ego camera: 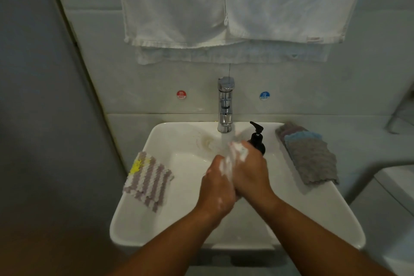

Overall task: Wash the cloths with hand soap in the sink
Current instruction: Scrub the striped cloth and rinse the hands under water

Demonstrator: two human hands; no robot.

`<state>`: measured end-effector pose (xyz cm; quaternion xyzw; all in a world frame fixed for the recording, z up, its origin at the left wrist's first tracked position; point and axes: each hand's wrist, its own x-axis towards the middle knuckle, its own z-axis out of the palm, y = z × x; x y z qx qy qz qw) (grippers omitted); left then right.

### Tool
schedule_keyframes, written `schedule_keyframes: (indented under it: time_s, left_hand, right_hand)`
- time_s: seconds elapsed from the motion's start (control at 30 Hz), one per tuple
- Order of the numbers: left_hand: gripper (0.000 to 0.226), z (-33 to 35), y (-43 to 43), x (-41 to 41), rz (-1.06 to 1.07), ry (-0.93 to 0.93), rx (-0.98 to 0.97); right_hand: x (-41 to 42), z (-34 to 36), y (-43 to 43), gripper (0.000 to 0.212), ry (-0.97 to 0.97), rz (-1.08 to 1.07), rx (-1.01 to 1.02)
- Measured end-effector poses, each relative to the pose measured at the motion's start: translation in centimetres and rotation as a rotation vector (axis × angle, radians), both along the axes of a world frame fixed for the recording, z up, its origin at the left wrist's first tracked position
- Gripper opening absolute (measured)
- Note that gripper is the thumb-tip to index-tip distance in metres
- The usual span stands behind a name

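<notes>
My left hand [216,187] and my right hand [249,169] are pressed palm to palm over the white sink [179,226], both coated in white soap foam. No cloth shows between them. Water runs from the chrome faucet [225,105] onto my right fingertips. A striped purple-and-white cloth [147,180] with a yellow patch lies over the sink's left rim. A stack of grey, blue and purple cloths [310,155] rests on the right rim. The black soap pump bottle [257,139] stands just behind my right hand.
White towels [224,6] hang on the wall above the faucet. Red hot [181,94] and blue cold [264,95] stickers flank the faucet. A grey wall closes in on the left, and a white fixture [396,186] stands at the right.
</notes>
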<state>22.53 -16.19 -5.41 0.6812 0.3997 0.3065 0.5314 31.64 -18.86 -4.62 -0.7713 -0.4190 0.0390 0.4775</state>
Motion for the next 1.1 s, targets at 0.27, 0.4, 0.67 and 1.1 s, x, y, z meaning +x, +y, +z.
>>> schedule_keyframes:
  time_s: [0.27, 0.4, 0.67, 1.1]
  left_hand:
    - [0.015, -0.2, 1.8, -0.1, 0.04, 0.037, -0.005]
    - [0.017, 0.0, 0.0, -0.1, -0.063, 0.034, 0.034]
    - [0.015, 1.1, 0.2, -0.5, -0.053, 0.051, 0.046]
    - [0.024, -0.1, 3.3, -0.9, -0.024, -0.173, -0.241]
  right_hand:
    - [-2.0, -1.7, -0.4, 0.012, 0.033, 0.118, 0.026]
    - [0.6, -0.3, 0.2, 0.017, 0.21, -0.026, 0.088]
    - [0.1, -1.2, 0.4, 0.013, -0.014, 0.04, 0.034]
    - [0.7, 0.3, -1.3, 0.031, 0.54, 0.374, 0.108]
